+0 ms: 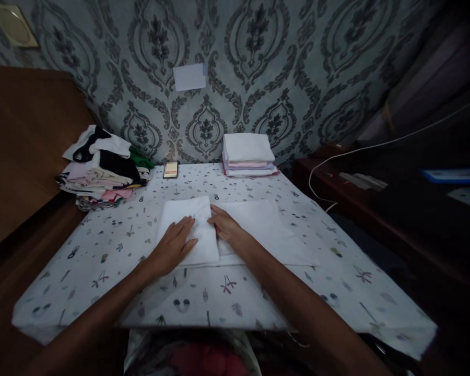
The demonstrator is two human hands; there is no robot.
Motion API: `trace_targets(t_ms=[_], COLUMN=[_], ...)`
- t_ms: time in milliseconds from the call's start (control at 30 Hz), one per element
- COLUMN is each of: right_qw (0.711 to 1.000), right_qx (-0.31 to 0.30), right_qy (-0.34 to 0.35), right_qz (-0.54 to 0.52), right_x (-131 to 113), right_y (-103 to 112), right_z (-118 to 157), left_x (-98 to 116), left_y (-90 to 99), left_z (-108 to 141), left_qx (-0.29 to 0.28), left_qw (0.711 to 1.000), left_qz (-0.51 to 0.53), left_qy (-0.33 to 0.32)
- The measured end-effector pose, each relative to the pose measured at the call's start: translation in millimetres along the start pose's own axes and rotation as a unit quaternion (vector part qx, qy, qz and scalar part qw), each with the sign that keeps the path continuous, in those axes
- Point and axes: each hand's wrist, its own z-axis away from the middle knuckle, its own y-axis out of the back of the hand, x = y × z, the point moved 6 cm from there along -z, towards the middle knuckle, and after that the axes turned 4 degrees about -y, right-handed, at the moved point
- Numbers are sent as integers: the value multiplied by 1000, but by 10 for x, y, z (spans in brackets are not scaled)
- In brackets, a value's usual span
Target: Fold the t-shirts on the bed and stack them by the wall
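Observation:
A white cloth [254,219] lies on the table, its left part folded into a thick layered rectangle and its right part spread flat. My left hand [176,243] rests flat on the folded part, fingers stretched and thumb apart. At the right edge of that folded part is my right hand [225,225], its thumb and fingers closed on the edge of the cloth. Some of the right fingers are hidden beneath the hand.
The patterned tablecloth [203,297] covers the table. Folded linens [248,149] stand stacked at the back right. A pile of clothes [105,167] sits back left, beside a phone [171,169]. A white cable [360,150] hangs at the right. Below the front edge is a plastic bag [243,347].

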Motion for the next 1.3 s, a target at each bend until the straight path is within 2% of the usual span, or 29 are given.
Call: trace_targets(t_ms=[67,133,233,333,433,500,567,600,667,800,967,1100,1200,1300], right_qw=[999,997,993,978,935,875,809,789,759,714,683,681,689,701], right_qx=[31,42,53,92,138,132,93,71,51,78,83,84,82,73], right_qy=[-21,-28,-8,37,130,207,249,247,218,177,179,184,192,191], right_qz=[31,60,102,186,299,416,524,559,611,673,703,704,694,683], right_x=[8,28,25,-57,-209,-277,-235,-175,-35,150,190,193,210,222], right_y=[84,124,146,159,92,-72,-279,-358,-442,-419,-385,-380,-375,-357], right_z=[-20,-33,-41,1,127,213,233,208,118,-33,-60,-69,-85,-100], left_x=[-6,-79,-361,-818,-1224,-1355,-1397,-1398,-1388,-1403,-1504,-1528,-1455,-1221], left_y=[-82,-105,44,319,458,473,454,440,407,346,377,433,455,521], left_z=[3,-33,-234,-549,-820,-925,-967,-971,-962,-945,-946,-916,-808,-600], left_qx=[-42,-54,-4,69,61,51,51,55,62,61,67,73,72,89], left_qw=[999,998,999,996,993,993,993,993,991,988,992,994,995,995], left_qz=[11,19,28,22,28,44,64,76,101,131,92,56,24,-34], left_qy=[7,10,15,56,100,96,81,75,64,51,46,51,61,37])
